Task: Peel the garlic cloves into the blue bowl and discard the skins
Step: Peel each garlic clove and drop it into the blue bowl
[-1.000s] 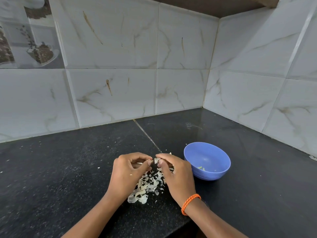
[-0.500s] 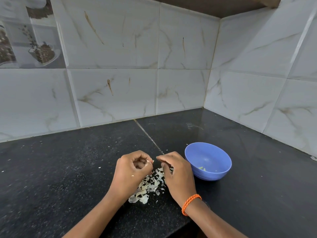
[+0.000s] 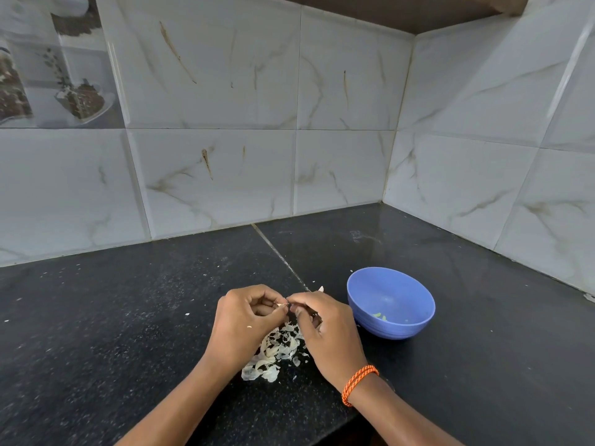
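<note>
Pinching a small garlic clove (image 3: 282, 304) between curled fingertips, the left hand (image 3: 246, 326) and right hand (image 3: 325, 329) are meeting above the near edge of the desk (image 3: 112, 317). Both hands are closing tightly round the clove, which is mostly hidden by the fingers; whether skin is coming away cannot be told. A pile of pale garlic skins (image 3: 277, 352) is lying on the desk directly beneath and between the hands, partly covered by them. The blue bowl (image 3: 391, 302) is standing just beside the right hand, toward the right edge, and is holding a few small pale pieces at its bottom. An orange cord bracelet (image 3: 359, 384) is circling the right wrist. Loose white flecks are scattering over the dark desk to the left. Marbled wall tiles (image 3: 225, 107) are bounding the far edge and the far right corner.
</note>
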Demonstrator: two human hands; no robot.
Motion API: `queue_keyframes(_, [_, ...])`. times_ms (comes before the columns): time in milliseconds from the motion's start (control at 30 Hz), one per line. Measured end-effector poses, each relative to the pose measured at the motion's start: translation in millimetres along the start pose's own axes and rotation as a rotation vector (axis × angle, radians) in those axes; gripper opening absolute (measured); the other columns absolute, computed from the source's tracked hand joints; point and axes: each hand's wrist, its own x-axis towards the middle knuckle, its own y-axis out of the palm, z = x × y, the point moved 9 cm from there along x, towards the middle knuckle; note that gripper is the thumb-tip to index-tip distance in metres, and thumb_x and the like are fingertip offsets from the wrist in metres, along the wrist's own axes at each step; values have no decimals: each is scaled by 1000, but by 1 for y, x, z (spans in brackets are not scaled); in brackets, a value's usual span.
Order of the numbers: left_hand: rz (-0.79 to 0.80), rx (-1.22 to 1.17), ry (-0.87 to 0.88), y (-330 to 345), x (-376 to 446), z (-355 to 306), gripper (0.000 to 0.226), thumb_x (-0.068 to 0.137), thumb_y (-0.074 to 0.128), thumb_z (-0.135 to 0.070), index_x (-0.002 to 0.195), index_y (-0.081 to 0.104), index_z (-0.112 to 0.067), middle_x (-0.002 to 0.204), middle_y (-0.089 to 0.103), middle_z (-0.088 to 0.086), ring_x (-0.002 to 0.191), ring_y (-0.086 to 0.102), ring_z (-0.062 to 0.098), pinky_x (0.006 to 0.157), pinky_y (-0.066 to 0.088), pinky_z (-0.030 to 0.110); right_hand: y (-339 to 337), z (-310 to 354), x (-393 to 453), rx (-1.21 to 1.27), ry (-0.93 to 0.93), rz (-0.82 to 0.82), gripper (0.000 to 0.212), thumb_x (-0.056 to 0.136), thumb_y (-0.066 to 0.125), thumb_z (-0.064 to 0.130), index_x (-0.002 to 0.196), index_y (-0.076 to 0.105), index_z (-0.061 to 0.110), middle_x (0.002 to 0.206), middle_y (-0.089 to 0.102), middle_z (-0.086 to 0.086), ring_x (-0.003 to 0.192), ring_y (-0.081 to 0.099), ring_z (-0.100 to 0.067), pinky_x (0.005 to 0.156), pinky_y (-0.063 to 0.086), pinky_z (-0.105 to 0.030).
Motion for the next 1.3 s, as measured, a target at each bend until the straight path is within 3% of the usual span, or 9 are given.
queue_keyframes(100, [1,-104,-43,0,2,6,13,90,86,-6,83,83,-17,81,82,6,82,82,27,85,67,53,2,1,-1,40,3,28,30,97,69,8,119,75,28,106,73,18,97,70,-5,76,59,-23])
queue_keyframes(200, [1,-168,-69,0,3,10,16,87,88,-5,79,81,-18,85,82,11,85,82,36,89,65,60,5,1,-1,67,7,62,37,95,71,8,124,73,31,107,70,18,97,69,-10,72,58,-22])
queue_keyframes(367, [-1,-251,-65,1,1,6,7,86,87,-4,84,82,-7,85,82,14,85,82,34,90,66,51,5,3,-1,63,-3,64,40,96,72,9,127,70,34,108,67,20,99,68,-11,71,59,-27])
queue_keyframes(500, [11,-277,-67,2,1,6,4,90,83,-5,86,82,-5,83,81,16,83,81,35,87,67,50,-1,8,0,56,-36,19,38,97,74,11,129,70,30,112,67,19,101,68,-9,70,57,-21])
queue_keyframes(833, [21,-116,10,8,1,5,15,102,72,-10,91,83,-10,83,82,6,79,82,23,79,68,43,-7,0,0,169,52,-42,39,92,80,10,121,74,35,92,76,17,92,73,-9,74,55,-17])
queue_keyframes(967, [36,-55,32,10,0,3,21,107,66,-16,91,80,-15,85,81,4,74,81,22,75,67,53,-10,-1,1,279,97,-29,35,94,77,12,121,74,33,92,78,14,96,73,-8,78,52,-12])
queue_keyframes(1067, [39,-9,43,11,-1,5,23,108,66,-24,89,78,-19,86,80,2,68,79,22,64,65,62,-10,0,1,295,94,-23,30,99,73,15,123,73,32,94,79,13,99,74,-9,79,52,-12])
queue_keyframes(1300, [69,-21,48,16,-4,3,11,106,69,-23,99,78,-24,97,80,-4,66,79,24,69,66,56,-13,-4,1,238,87,-72,26,104,66,16,124,74,30,96,76,13,96,74,-11,78,56,-16])
